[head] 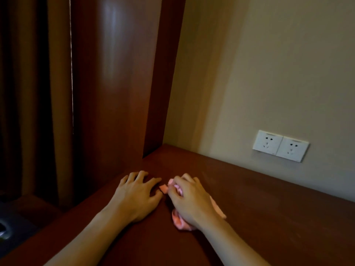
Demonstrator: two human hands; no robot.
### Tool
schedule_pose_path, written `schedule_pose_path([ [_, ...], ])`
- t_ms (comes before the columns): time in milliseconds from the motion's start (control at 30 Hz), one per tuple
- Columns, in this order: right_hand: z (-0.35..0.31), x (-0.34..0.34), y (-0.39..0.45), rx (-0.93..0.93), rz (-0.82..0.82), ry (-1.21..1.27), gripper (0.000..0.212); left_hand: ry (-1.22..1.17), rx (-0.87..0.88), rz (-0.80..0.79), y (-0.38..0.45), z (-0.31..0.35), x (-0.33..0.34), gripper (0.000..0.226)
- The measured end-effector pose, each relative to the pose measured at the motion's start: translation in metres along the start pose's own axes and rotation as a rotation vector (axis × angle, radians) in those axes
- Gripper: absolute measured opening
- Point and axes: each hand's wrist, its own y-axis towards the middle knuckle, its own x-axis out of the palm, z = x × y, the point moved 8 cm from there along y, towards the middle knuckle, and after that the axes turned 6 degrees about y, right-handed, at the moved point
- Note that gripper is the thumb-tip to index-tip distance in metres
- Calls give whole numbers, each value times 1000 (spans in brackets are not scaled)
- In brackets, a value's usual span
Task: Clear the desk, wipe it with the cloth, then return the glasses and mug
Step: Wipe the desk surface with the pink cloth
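The right hand (189, 198) grips a bunched pink cloth (177, 219) against the dark wooden surface (269, 217), near its left corner. The left hand (137, 194) rests flat beside it, fingers spread, seemingly holding nothing. Two wall sockets (280, 145) sit above.

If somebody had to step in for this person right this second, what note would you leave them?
Left hand: open, fingers spread, resting flat on the desk.
Right hand: grips the pink cloth and presses it on the desk, near the back left corner by the wooden panel.
Done: the visible part of the desk carries nothing but the hands and cloth, so clearing looks done there.
Left: wipe the stretch to the right, below the wall sockets, then bring back the glasses and mug. Neither is in view.
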Motion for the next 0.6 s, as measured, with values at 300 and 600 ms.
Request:
schedule_pose_path([
  [300, 42, 3, 67, 80, 88, -97, 20, 5, -4, 8, 8, -1, 3, 59],
  [600, 116, 20, 202, 197, 103, -141, 25, -28, 18, 56, 13, -4, 4, 59],
])
